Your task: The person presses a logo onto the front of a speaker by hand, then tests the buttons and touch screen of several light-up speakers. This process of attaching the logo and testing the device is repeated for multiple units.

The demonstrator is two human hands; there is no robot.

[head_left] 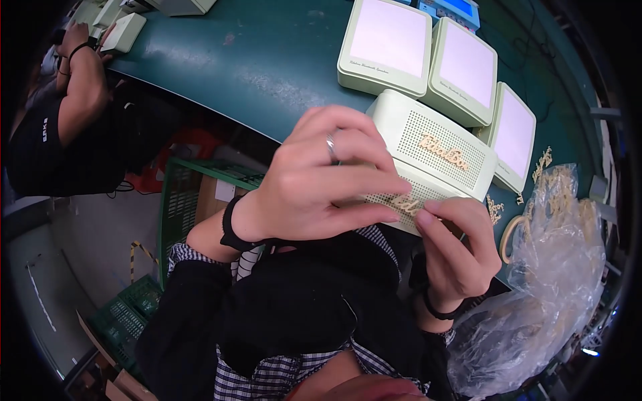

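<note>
The pale green, rounded plastic speaker box (428, 175) with a perforated grille sits at the near edge of the dark green worktable (267, 60), tilted toward the person, and it is the thing in hand. Two gold script emblems show on its grille: one (443, 151) lies flat on the upper face and looks already fixed, while a second gold emblem (406, 203) on the lower face sits right under the fingertips, so I judge that one is only now being pressed into place. The left hand (321, 180), wearing a ring and a black wristband, wraps over the near end of the box, fingers clenched around it to steady it. The right hand (458, 250) pinches thumb and forefinger together at the lower emblem, touching the grille; whether it grips the emblem or just presses on it I cannot tell. Behind the box, three more pale green boxes (386, 45) lie on the table with their plain faces up. To the right, loose gold emblems (543, 162) lie scattered beside a crumpled clear plastic bag (535, 294) that holds many more, which suggests plenty remains. At the far left, another person's arm (83, 80) works on a similar box (124, 32).
</note>
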